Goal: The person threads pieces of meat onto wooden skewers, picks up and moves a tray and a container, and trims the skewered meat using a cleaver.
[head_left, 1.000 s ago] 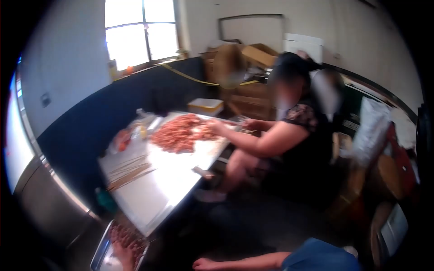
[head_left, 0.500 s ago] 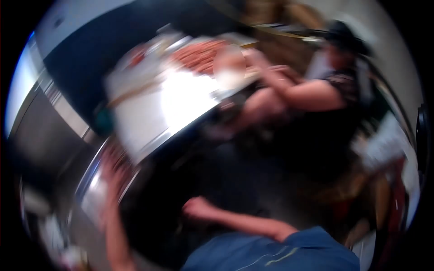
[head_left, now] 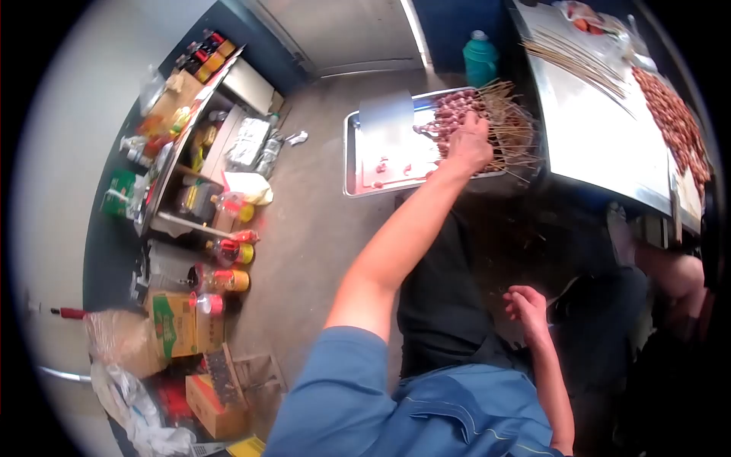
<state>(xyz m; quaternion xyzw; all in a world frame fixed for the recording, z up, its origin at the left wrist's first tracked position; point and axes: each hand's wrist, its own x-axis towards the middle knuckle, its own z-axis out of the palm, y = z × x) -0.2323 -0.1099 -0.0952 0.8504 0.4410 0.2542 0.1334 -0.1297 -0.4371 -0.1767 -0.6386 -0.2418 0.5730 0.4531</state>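
Observation:
My left hand (head_left: 470,146) reaches out over a metal tray (head_left: 351,171) and rests on a row of raw meat skewers (head_left: 455,103). Its fingers bend down onto the skewers near where meat meets stick, and the fingertips are partly hidden. Wooden stick ends (head_left: 512,126) fan out past the tray's right side. A pale flat sheet (head_left: 385,116) covers part of the tray's left half, with a few loose meat pieces (head_left: 381,164) below it. Close to my lap, my right hand (head_left: 527,311) hangs with loosely curled, slightly parted fingers, holding nothing.
A white-topped table (head_left: 594,145) at right carries bare sticks (head_left: 579,61) and a meat pile (head_left: 670,114). A teal bottle (head_left: 480,59) stands behind the tray. Shelving with bottles (head_left: 221,278) and boxes (head_left: 183,324) lines the left. Another person's leg (head_left: 670,274) shows at right.
My view has swung left and down, bringing the tray to the middle and the table to the right edge. The earlier frame is blurred. My left hand is over the tray in both.

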